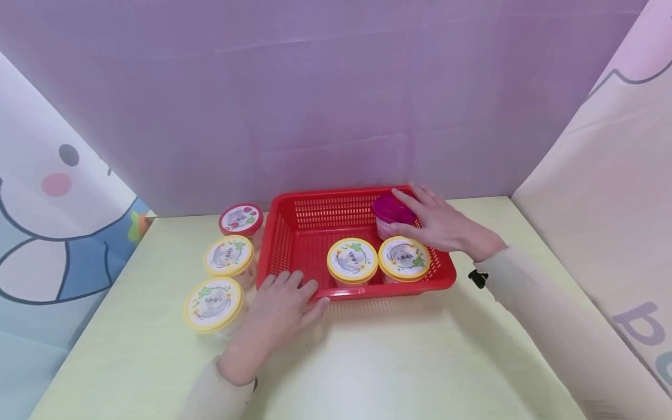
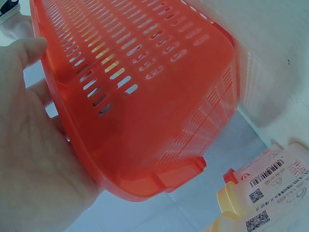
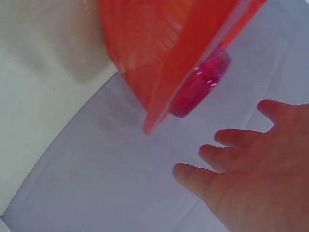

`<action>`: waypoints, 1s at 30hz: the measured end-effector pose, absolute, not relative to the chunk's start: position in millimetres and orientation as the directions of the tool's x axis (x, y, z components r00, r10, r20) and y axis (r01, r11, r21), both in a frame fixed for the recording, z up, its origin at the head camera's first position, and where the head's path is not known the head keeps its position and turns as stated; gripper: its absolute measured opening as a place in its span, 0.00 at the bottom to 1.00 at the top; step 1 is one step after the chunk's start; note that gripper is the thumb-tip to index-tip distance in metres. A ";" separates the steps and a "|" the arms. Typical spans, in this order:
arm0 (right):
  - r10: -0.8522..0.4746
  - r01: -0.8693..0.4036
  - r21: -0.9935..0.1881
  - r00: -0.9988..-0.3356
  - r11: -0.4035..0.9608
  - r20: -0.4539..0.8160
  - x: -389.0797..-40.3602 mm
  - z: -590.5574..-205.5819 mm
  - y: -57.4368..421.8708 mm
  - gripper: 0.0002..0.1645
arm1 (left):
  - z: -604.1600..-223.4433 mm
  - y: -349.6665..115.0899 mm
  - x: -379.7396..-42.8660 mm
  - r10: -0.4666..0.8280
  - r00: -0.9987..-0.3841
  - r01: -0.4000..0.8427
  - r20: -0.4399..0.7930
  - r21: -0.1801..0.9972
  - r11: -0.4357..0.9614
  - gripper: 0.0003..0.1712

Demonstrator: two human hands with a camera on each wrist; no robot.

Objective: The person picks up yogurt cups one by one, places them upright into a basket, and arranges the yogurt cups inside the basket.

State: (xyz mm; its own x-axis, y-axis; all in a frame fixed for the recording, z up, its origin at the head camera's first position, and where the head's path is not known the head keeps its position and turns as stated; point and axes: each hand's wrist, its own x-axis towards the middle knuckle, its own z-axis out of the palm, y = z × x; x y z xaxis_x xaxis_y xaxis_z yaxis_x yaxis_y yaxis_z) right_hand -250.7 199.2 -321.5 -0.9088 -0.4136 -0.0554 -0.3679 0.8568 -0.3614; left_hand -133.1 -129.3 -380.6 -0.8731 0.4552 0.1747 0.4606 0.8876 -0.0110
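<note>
A red plastic basket with slotted walls stands on the table. My left hand grips its front left rim, fingers hooked over the edge and thumb outside, as the left wrist view also shows at the basket's rim. Inside, at the back right corner, sits a tub with a shiny magenta lid. Over it, my right hand spreads its fingers; in the right wrist view they are straight and apart from the lid. Two yellow-lidded tubs, one beside another, occupy the basket's front right.
Left of the basket, a red-lidded tub and two yellow-lidded tubs, the middle one and the nearest, form a row on the pale table. A purple cloth wall rises behind; printed panels close both sides.
</note>
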 end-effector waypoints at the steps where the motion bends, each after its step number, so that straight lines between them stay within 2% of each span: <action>1: -0.419 -0.374 -0.362 -0.907 0.854 -0.051 -247.5 -321.2 199.1 0.54 | -380.4 -129.5 -133.2 0.454 -0.874 0.459 0.172 -0.009 0.888 0.23; 7: -0.462 -0.432 -0.335 -0.887 0.838 -0.013 -228.7 -322.8 198.0 0.54 | -380.5 -130.4 -134.0 0.451 -0.878 0.455 0.163 -0.014 0.891 0.24; 14: -0.454 -0.426 -0.388 -0.891 0.817 0.022 -206.9 -328.8 195.5 0.53 | -381.5 -130.7 -134.1 0.451 -0.876 0.455 0.170 -0.012 0.890 0.23; 30: -0.482 -0.498 -0.391 -0.864 0.774 0.147 -166.0 -348.1 192.5 0.46 | -381.9 -130.9 -134.0 0.462 -0.867 0.467 0.187 -0.022 0.884 0.23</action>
State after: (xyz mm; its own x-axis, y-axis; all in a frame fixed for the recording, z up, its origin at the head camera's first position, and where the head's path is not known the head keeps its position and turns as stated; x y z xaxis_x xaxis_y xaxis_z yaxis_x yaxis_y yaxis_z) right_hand -166.0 192.5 -348.1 -0.8637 -0.4822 0.1468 -0.4984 0.7735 -0.3915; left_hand -134.0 -130.9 -381.9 -0.8670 0.4620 0.1867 0.4665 0.8842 -0.0220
